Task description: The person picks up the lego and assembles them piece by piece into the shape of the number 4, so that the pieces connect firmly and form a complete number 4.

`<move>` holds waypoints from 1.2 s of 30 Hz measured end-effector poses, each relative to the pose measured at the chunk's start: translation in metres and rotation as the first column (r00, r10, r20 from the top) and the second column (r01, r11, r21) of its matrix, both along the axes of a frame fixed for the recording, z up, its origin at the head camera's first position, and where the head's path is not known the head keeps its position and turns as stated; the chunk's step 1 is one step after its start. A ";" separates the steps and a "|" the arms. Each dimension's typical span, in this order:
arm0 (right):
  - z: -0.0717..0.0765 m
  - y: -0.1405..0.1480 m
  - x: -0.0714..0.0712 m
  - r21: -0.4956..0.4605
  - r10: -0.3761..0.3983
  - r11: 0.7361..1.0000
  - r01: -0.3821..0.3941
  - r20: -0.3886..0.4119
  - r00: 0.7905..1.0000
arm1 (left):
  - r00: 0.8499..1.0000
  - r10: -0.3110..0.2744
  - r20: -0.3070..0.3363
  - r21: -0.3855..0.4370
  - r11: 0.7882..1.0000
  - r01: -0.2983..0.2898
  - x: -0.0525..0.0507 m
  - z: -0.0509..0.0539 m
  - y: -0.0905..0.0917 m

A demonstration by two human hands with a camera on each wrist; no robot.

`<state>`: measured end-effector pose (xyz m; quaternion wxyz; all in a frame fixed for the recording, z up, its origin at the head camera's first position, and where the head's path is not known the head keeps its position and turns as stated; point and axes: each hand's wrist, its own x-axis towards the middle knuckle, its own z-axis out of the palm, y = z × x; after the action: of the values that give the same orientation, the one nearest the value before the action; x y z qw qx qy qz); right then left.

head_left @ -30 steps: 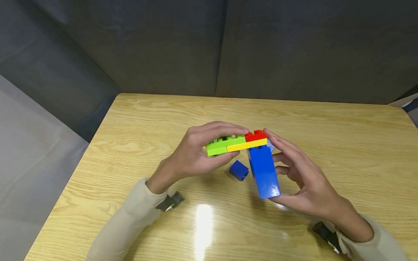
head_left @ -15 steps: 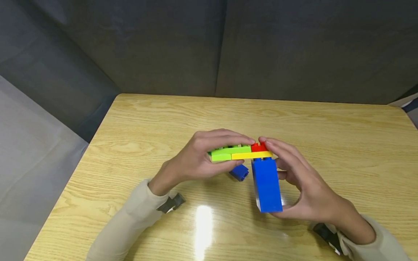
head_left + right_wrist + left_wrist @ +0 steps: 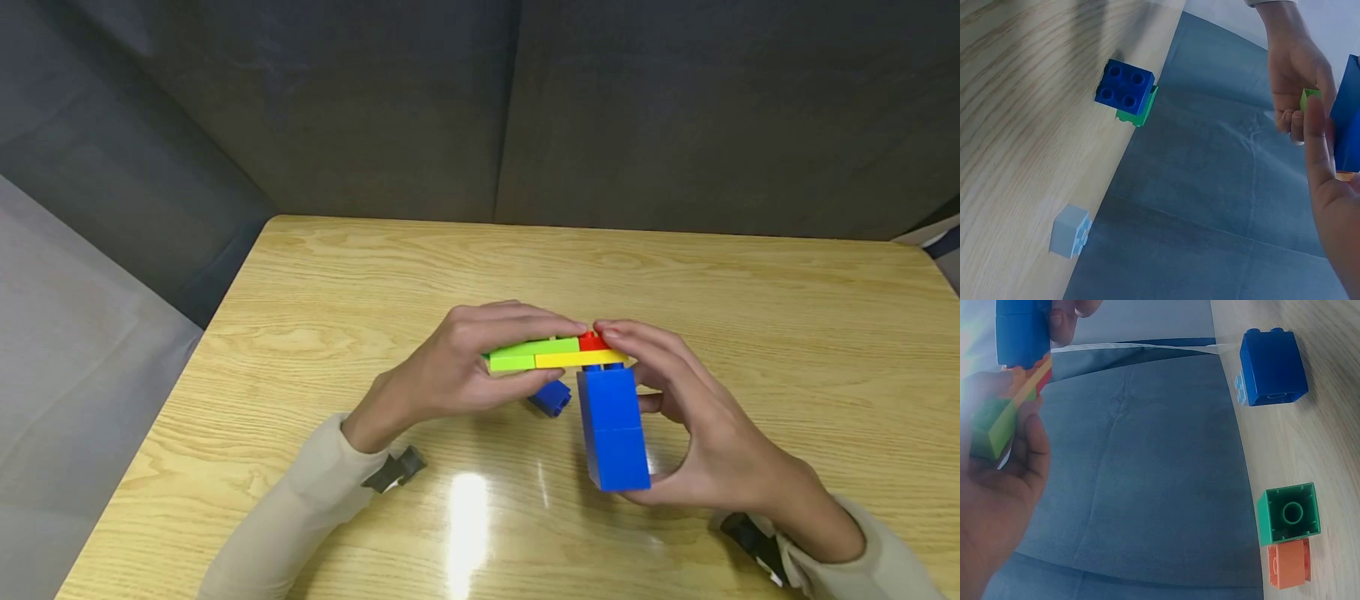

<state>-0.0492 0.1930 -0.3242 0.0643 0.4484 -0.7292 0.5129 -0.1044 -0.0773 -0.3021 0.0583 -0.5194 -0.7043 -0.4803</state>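
Note:
My left hand (image 3: 450, 362) grips a flat strip of toy building bricks, thumb below and fingers above. In the strip are light green bricks (image 3: 513, 363), a yellow brick (image 3: 573, 359) and a red brick (image 3: 591, 342). Two joined blue bricks (image 3: 615, 433) hang from the yellow brick's right end, their studs still showing at the joint. My right hand (image 3: 712, 442) holds these blue bricks, thumb at their lower end and fingertips on the red brick. The left wrist view also shows the blue bricks (image 3: 1022, 331) against the strip; right fingers partly hide the red brick.
A loose blue brick (image 3: 551, 398) lies on the wooden table (image 3: 375, 275) behind the held bricks. In the left wrist view a green brick (image 3: 1291, 512), an orange brick (image 3: 1288, 564) and a light blue brick (image 3: 1240, 389) also stand there. Dark cloth (image 3: 375, 108) hangs behind the table.
Both hands have brought the held bricks slightly nearer to me and to the right. The strip has turned more level and the blue bricks more upright. Little has moved in the last half second.

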 end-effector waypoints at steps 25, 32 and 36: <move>0.006 -0.001 -0.002 0.100 0.003 0.995 0.014 -0.167 0.986 | 0.999 -0.048 -0.016 0.011 0.999 0.048 0.000 -0.002 0.002; 0.007 0.000 -0.001 0.110 -0.010 0.993 0.031 -0.185 0.983 | 0.999 -0.044 -0.021 0.000 0.999 0.044 0.000 -0.002 0.003; 0.006 0.001 -0.002 0.105 -0.015 0.994 0.035 -0.189 0.982 | 0.999 -0.050 -0.013 -0.001 0.999 0.050 0.000 -0.002 0.004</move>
<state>-0.0508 0.1936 -0.3180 0.1152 0.4886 -0.7519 0.4274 -0.1043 -0.0733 -0.3039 0.0510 -0.5400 -0.6909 -0.4780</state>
